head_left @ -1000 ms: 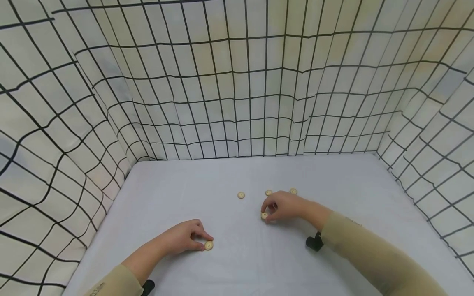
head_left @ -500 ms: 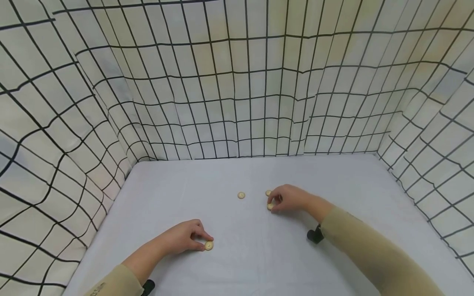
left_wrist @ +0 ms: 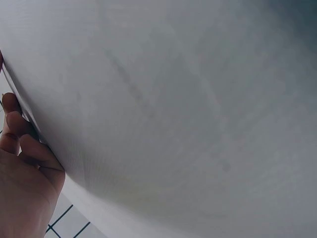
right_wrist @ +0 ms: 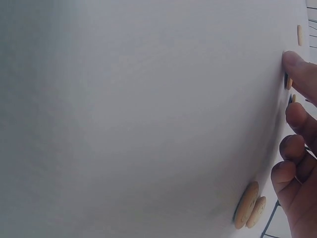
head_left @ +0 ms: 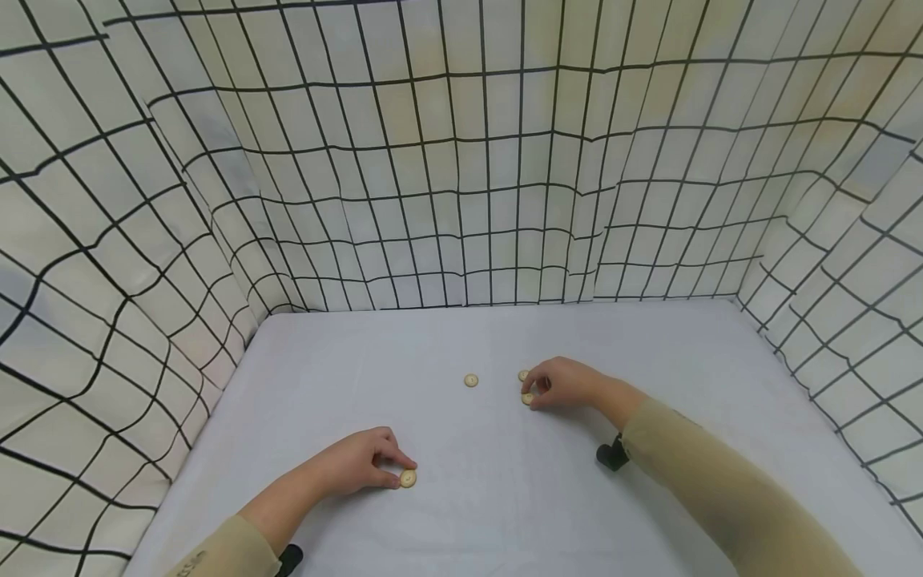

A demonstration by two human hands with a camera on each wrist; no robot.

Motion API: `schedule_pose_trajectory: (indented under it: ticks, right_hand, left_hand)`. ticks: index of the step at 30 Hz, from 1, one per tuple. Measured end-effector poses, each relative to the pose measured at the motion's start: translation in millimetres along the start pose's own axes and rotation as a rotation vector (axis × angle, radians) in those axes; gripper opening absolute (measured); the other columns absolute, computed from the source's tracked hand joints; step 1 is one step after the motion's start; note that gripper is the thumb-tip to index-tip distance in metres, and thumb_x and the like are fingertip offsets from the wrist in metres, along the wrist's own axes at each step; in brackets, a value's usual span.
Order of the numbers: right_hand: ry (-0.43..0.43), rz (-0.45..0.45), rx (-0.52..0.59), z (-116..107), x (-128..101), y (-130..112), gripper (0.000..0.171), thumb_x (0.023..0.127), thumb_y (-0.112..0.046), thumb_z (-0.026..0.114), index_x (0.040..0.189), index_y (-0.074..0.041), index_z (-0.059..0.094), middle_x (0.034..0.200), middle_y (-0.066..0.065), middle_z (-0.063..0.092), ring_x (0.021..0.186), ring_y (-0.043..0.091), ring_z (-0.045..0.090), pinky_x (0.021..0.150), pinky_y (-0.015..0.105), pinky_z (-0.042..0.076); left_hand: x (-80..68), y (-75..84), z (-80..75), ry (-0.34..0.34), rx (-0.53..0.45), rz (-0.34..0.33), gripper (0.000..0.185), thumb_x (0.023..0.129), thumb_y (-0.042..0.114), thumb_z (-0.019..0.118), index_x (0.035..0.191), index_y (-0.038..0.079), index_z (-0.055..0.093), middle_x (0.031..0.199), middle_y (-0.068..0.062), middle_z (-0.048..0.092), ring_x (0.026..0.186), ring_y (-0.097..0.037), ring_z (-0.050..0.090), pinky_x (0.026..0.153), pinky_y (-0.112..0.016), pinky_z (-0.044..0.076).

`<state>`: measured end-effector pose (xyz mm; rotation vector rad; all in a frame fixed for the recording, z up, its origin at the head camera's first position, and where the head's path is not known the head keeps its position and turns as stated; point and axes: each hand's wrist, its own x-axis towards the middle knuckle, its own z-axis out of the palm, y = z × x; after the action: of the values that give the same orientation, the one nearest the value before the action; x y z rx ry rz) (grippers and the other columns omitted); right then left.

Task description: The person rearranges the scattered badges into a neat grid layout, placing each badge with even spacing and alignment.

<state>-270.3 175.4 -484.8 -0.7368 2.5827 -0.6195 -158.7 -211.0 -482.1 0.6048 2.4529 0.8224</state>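
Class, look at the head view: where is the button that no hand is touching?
The lone button lies on the white table near the middle, just left of the right hand and the two buttons at its fingertips, and beyond the left hand.

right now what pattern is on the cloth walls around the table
A black grid on cream cloth walls; the head view shows it best.

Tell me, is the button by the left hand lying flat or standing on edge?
Lying flat. The head view shows the button face up on the white table, at the left hand's fingertips.
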Motion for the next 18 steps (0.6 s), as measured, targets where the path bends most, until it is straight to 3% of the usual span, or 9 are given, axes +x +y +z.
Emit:
schedule_pose_trajectory:
  ticks: [18]
  right_hand:
    - [-0.009,0.026,-0.022,-1.2,-1.6,1.1,0.026,0.083,-0.027,0.081,0.109,-0.028,0.077,0.079,-0.008,0.06,0.078,0.011,0.052,0.072,0.031,0.043]
  left_hand:
    - [0.8,0.8,-0.1,-0.002,0.002,-0.008,0.024,0.082,0.028,0.082,0.104,0.036,0.078,0.093,0.013,0.057,0.084,-0.013,0.049,0.071,-0.028,0.04]
